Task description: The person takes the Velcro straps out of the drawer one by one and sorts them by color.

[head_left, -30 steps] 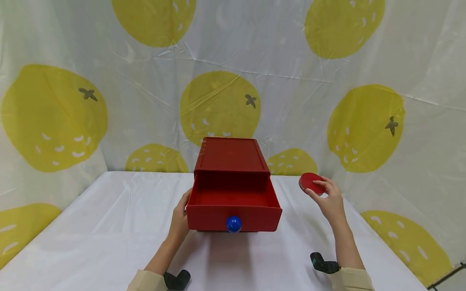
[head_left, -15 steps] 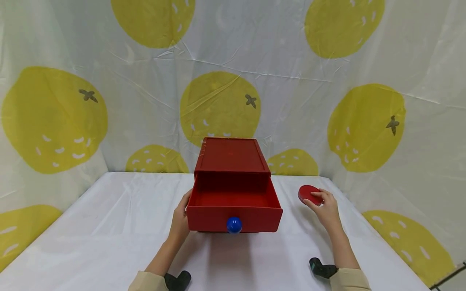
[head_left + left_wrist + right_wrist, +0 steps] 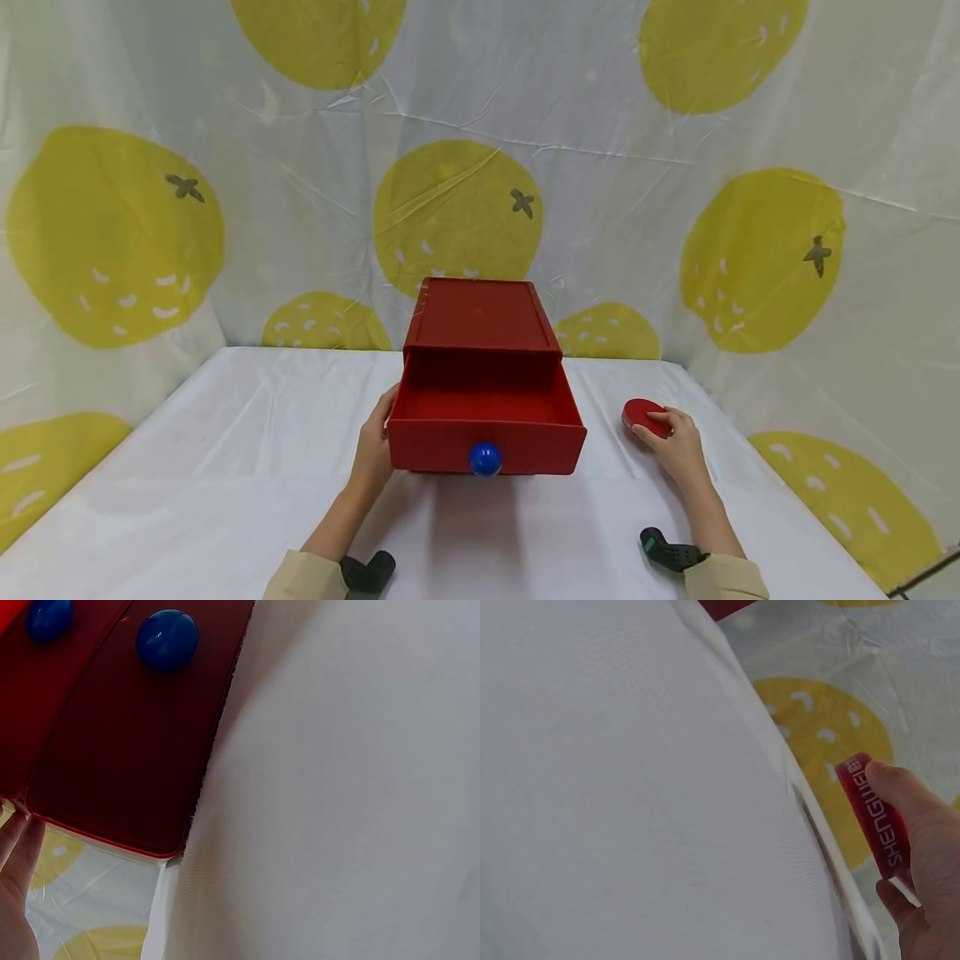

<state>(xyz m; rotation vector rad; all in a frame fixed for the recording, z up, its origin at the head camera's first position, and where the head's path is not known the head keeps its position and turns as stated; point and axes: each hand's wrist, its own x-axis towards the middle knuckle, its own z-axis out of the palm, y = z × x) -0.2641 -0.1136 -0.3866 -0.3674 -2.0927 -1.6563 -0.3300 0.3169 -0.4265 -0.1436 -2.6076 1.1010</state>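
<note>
A red drawer cabinet [image 3: 482, 315] stands in the middle of the table, its upper drawer [image 3: 435, 444] pulled out with nothing in it. A blue knob [image 3: 485, 459] sits on that drawer's front. Under it, the left wrist view shows a closed lower drawer [image 3: 127, 735] with its own blue knob [image 3: 167, 640]. My left hand [image 3: 372, 443] rests on the cabinet's left side, fingers extended and partly hidden behind it. To the right, my right hand [image 3: 681, 446] pinches a flat round red tin [image 3: 640, 414] between thumb and fingers, low over the table. White "SHENGWEI" lettering runs along its rim.
A white cloth covers the table [image 3: 225, 450]. Behind and beside it hangs a pale curtain [image 3: 300, 192] printed with yellow fruit. Each wrist wears a black device, one left [image 3: 367, 573] and one right [image 3: 671, 552].
My right hand has come down toward the table with the red tin. The left hand stays at the cabinet's side, and the drawer has not moved.
</note>
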